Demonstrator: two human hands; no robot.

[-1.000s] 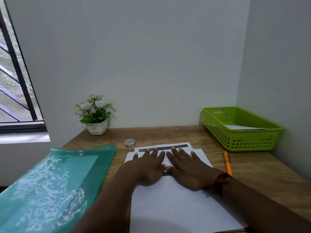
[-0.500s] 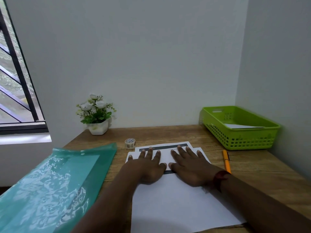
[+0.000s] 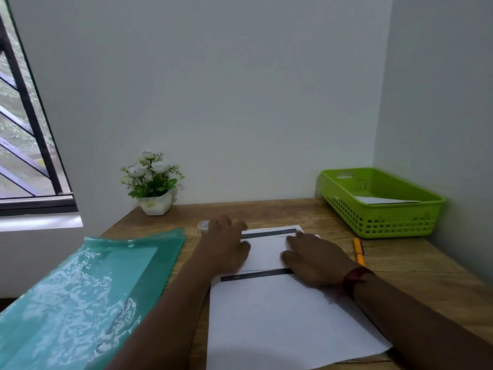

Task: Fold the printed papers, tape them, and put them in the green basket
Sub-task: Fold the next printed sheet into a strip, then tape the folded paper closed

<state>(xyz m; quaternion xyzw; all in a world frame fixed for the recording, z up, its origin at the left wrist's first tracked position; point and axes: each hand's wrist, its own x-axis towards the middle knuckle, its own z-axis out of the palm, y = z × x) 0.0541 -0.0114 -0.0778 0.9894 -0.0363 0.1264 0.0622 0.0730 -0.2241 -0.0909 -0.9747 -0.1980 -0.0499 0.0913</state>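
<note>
A folded printed paper (image 3: 266,253) lies on a larger white sheet (image 3: 280,321) in the middle of the wooden table. My right hand (image 3: 314,259) rests flat on the folded paper's right side, fingers apart. My left hand (image 3: 225,243) is blurred, off the paper's left edge, with its fingertips beside a small roll of tape (image 3: 203,227); I cannot tell whether it touches the roll. The green basket (image 3: 384,221) stands at the back right with a white paper inside.
A translucent green plastic folder (image 3: 88,297) covers the table's left front. A white pot of artificial flowers (image 3: 156,204) stands at the back left by the wall. An orange pen (image 3: 358,251) lies right of the papers. A barred window is at the left.
My left hand has slid left and forward off the folded paper, toward the tape roll. My right hand stays pressed on the paper.
</note>
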